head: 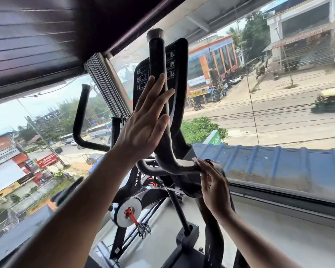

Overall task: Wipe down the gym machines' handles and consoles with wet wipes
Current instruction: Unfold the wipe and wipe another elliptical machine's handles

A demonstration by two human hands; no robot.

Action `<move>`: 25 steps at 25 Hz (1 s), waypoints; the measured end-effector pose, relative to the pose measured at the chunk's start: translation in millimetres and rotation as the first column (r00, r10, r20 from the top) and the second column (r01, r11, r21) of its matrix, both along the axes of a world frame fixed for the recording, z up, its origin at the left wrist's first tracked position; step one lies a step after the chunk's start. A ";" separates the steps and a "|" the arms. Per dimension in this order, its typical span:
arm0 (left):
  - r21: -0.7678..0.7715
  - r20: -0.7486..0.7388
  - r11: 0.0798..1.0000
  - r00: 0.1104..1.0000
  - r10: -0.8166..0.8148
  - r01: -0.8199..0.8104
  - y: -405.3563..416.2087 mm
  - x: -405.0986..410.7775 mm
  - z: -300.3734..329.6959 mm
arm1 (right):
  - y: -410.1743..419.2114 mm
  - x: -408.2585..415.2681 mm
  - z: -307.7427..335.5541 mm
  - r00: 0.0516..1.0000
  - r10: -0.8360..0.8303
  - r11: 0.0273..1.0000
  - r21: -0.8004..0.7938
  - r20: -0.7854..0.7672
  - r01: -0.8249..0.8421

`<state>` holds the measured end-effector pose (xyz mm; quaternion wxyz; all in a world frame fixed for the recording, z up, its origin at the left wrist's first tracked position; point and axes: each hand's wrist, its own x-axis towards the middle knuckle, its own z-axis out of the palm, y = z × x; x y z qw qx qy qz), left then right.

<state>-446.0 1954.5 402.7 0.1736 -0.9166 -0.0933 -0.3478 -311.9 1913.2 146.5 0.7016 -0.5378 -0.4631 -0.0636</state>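
Nearest you, at five o'clock, your right hand (214, 185) is pinching a white wet wipe (194, 161) against the lower bend of the right handlebar (159, 105), fingers curled around the bar's horizontal stretch. At the centre, your left hand (143, 122) is lying spread and flat against the upright part of that same black handlebar, fingers straight and pointing toward one o'clock, holding nothing. Just behind your left fingers, the black console (177, 60) is standing upright, its white icons partly hidden by the bar. At nine o'clock, the left handlebar (78, 120) is rising apart from both hands. Below, at six o'clock, the silver flywheel (125, 212) with its red crank is showing. Beyond everything, the window (269, 93) is facing a street.
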 end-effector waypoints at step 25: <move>-0.066 0.051 0.997 0.998 -0.041 0.044 1.8 0.2 -7.6 | 23.0 102.2 83.3 0.886 0.397 0.819 -0.528 0.240 -0.224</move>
